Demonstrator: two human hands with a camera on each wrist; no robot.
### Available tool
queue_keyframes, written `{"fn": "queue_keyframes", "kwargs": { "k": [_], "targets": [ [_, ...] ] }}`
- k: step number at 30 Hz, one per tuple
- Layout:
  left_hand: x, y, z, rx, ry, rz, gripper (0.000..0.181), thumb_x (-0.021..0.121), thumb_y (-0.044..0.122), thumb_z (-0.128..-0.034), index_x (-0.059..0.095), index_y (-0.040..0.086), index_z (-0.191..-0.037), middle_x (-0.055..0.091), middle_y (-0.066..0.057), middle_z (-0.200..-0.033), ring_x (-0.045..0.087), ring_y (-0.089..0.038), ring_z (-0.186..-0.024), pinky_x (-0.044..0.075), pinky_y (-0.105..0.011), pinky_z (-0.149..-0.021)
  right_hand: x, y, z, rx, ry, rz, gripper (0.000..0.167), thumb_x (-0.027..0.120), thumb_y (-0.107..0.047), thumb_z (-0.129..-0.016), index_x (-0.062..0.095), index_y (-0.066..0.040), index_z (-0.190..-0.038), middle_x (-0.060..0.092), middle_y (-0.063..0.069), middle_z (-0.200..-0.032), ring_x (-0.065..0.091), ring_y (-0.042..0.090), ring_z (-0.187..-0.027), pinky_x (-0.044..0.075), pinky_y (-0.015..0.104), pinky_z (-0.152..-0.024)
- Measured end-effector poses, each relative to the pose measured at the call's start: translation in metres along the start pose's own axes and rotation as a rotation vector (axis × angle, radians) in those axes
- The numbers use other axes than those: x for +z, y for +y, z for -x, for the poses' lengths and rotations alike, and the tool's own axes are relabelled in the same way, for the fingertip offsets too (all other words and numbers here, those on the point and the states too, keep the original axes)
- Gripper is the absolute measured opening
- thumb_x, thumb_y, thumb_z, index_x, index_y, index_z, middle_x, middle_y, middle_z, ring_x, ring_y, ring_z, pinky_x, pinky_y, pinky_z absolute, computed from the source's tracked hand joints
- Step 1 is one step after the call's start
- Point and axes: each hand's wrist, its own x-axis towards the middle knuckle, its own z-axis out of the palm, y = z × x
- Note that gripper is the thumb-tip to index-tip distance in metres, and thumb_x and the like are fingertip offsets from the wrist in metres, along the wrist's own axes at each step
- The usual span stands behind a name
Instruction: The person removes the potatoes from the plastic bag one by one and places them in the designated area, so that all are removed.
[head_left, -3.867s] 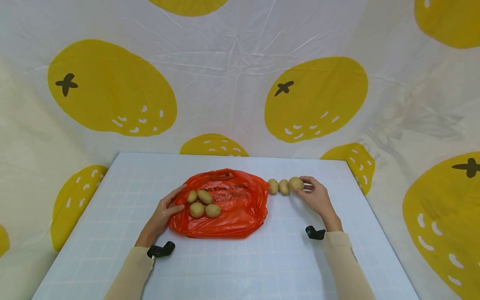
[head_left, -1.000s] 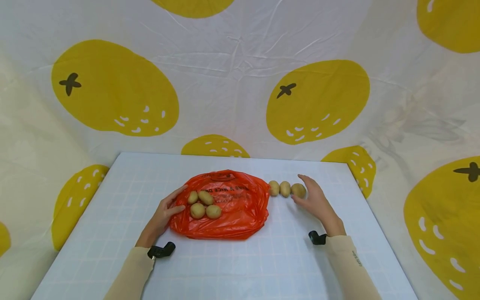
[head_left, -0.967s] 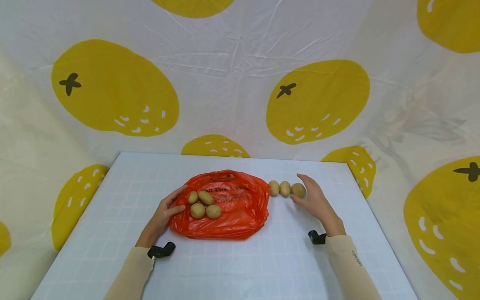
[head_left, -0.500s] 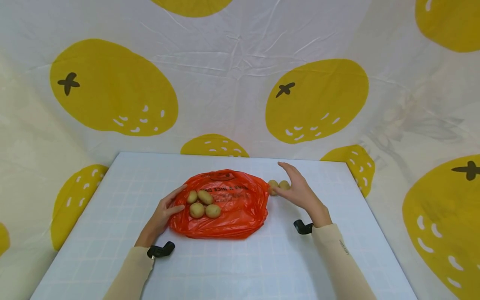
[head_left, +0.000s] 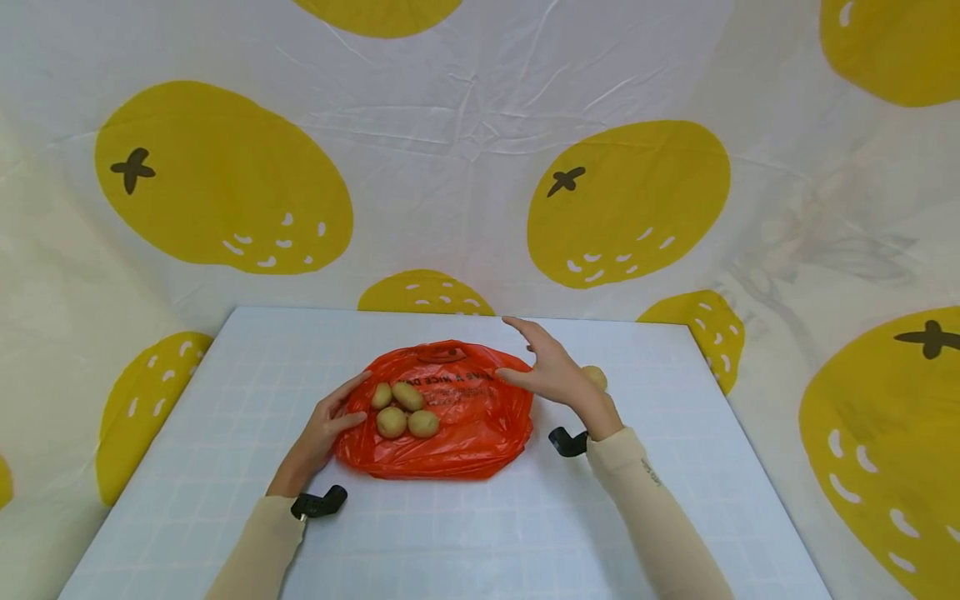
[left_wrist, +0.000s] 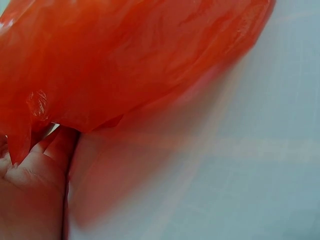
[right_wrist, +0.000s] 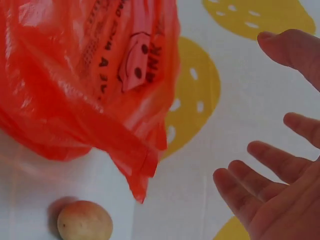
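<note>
A red plastic bag with black print lies on the table. Several potatoes show uncovered in a cluster at its left part; whether they lie on it or in its mouth I cannot tell. My left hand holds the bag's left edge, thumb over the plastic; in the left wrist view the palm is against the bag. Over the bag's right end my right hand is spread, holding nothing, fingers apart in the right wrist view. A potato shows just behind that wrist. The right hand may hide others.
The table has a pale blue checked cover. A white sheet with big yellow fruit prints hangs behind and at the sides. Each wrist carries a small black camera.
My right hand has moved left, from the row of three potatoes to over the bag's right end; it holds no potato now. Left hand and bag stay in place.
</note>
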Motion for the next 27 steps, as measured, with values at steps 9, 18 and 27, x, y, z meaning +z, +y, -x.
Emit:
{"fn": "queue_keyframes", "kwargs": {
  "k": [9, 18, 27],
  "targets": [
    [0.001, -0.002, 0.0, 0.0, 0.0, 0.0, 0.065, 0.057, 0.008, -0.1006, 0.033, 0.006, -0.161, 0.025, -0.018, -0.169, 0.031, -0.014, -0.151, 0.04, -0.01, -0.107, 0.017, -0.019, -0.012, 0.003, -0.118, 0.0, 0.086, 0.08, -0.035, -0.089, 0.036, -0.017, -0.16, 0.04, 0.006, -0.163, 0.044, 0.034, -0.144, 0.044, 0.057, -0.114],
    [0.003, -0.001, -0.001, 0.001, -0.009, 0.016, 0.065, 0.057, 0.007, -0.1005, 0.032, 0.004, -0.16, 0.024, -0.019, -0.169, 0.034, -0.005, -0.146, 0.041, -0.011, -0.107, 0.033, -0.024, -0.024, -0.052, -0.187, -0.077, 0.088, 0.08, -0.033, -0.089, 0.034, -0.014, -0.161, 0.04, 0.008, -0.163, 0.045, 0.04, -0.143, 0.041, 0.059, -0.116],
    [-0.002, 0.007, -0.004, -0.057, -0.016, -0.025, 0.061, 0.058, 0.012, -0.1014, 0.037, 0.007, -0.158, 0.027, -0.018, -0.168, 0.037, -0.006, -0.142, 0.042, -0.01, -0.105, 0.048, -0.033, -0.037, -0.055, -0.27, -0.062, 0.089, 0.079, -0.041, -0.089, 0.031, -0.021, -0.162, 0.045, 0.006, -0.159, 0.045, 0.025, -0.144, 0.042, 0.05, -0.118]
  ]
}}
